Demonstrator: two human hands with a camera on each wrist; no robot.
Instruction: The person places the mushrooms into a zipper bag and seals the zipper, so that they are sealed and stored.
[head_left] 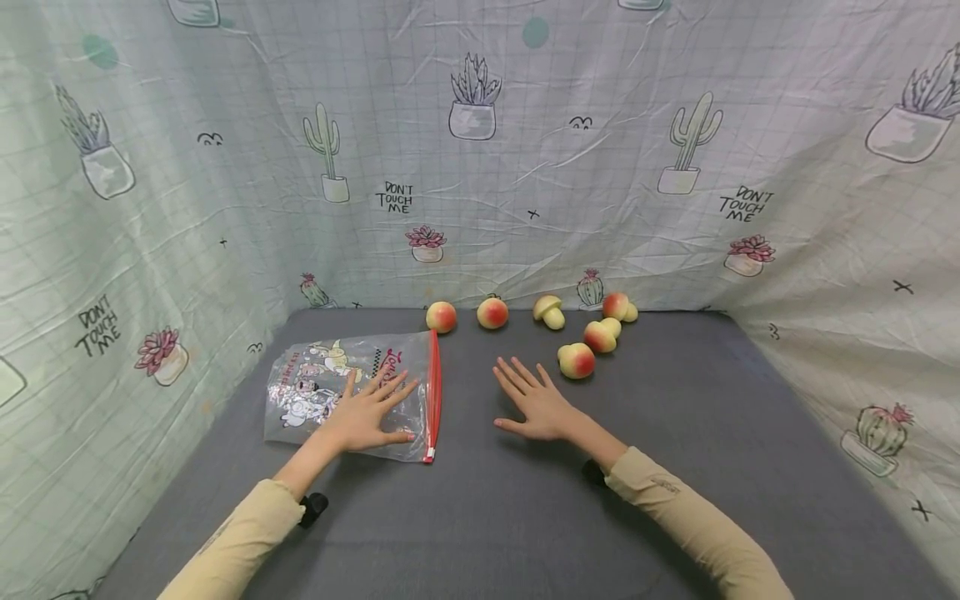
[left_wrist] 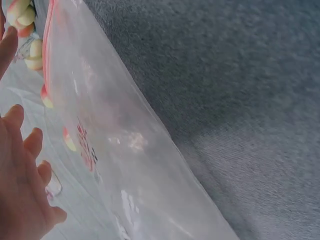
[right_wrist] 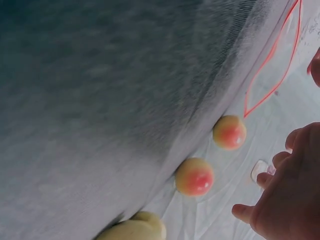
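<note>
"Surroundings?"
"Smooth, rounded yellow pieces, most red-blushed, beyond spread, empty right hand."
"Clear, red-zipped plastic bag?"
"Flat on grey cloth, part-hidden by splayed, empty left hand; contact uncertain."

Says "DON'T TOUCH ME" in black on the cloth three times: once on the left, once near the middle, once on the right. Also has little black x marks there. Has red letters on the clear bag too, but too small and blurry to read.
</note>
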